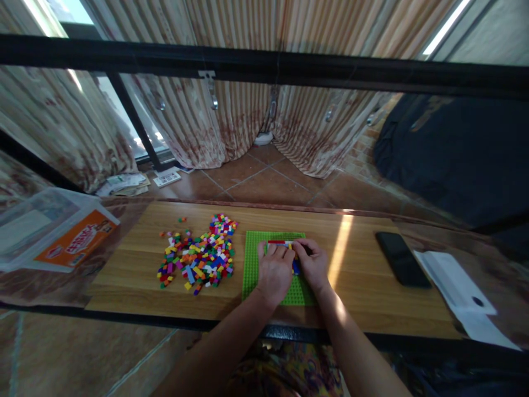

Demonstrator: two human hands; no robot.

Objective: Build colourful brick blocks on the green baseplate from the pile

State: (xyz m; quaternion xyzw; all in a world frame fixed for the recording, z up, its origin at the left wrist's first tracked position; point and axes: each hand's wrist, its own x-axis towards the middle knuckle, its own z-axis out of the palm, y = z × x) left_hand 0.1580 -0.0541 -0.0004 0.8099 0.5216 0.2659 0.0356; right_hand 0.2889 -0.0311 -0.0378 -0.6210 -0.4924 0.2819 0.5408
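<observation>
A green studded baseplate (pixel 254 248) lies on the wooden board. Built on it are toy bricks, with a red and white row (pixel 276 242) at the far side and a blue brick (pixel 296 268) between my hands. My left hand (pixel 275 274) bends over this build, its closed fingers on the bricks and hiding most of them. From the right, my right hand (pixel 313 263) grips at the build's right edge with thumb and curled fingers. Whether a loose brick is in either hand cannot be made out.
A pile of loose coloured bricks (pixel 198 259) spreads left of the plate. Farther left stands a clear plastic box (pixel 61 220) with an orange label. On the right lie a black phone (pixel 401 259) and a white sheet (pixel 454 284). A black rail (pixel 248 60) crosses ahead.
</observation>
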